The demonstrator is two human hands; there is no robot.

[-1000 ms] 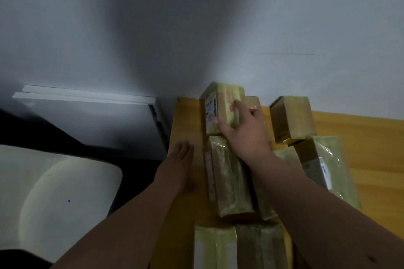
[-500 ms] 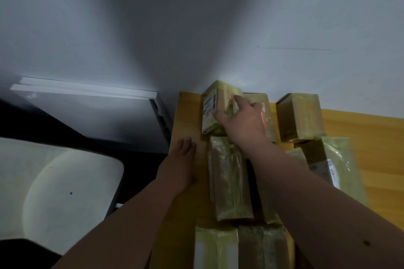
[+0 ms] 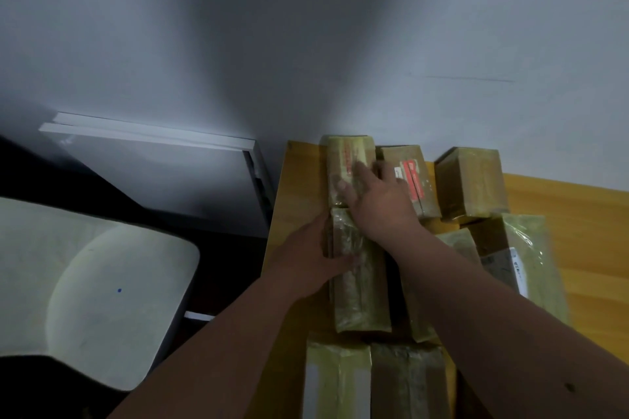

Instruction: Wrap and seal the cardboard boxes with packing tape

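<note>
Several tape-wrapped cardboard boxes lie packed together on a wooden table [image 3: 578, 221]. My right hand [image 3: 379, 204] rests flat, fingers spread, on the far box with red print [image 3: 347, 159], which lies against the wall. My left hand [image 3: 311, 255] grips the left side of a long taped box [image 3: 360, 296] just in front of it, thumb laid across its top. No tape roll is visible.
A box with a red label [image 3: 413, 180], a cube-shaped box [image 3: 471, 183] and a plastic-wrapped parcel [image 3: 534, 268] sit to the right. Two more boxes [image 3: 405, 381] fill the near edge. A white chair [image 3: 88, 285] and white boards [image 3: 153, 159] stand left of the table.
The red-printed box went from tilted on edge to lying flat under my right hand. My left hand left the bare table and took hold of the long box.
</note>
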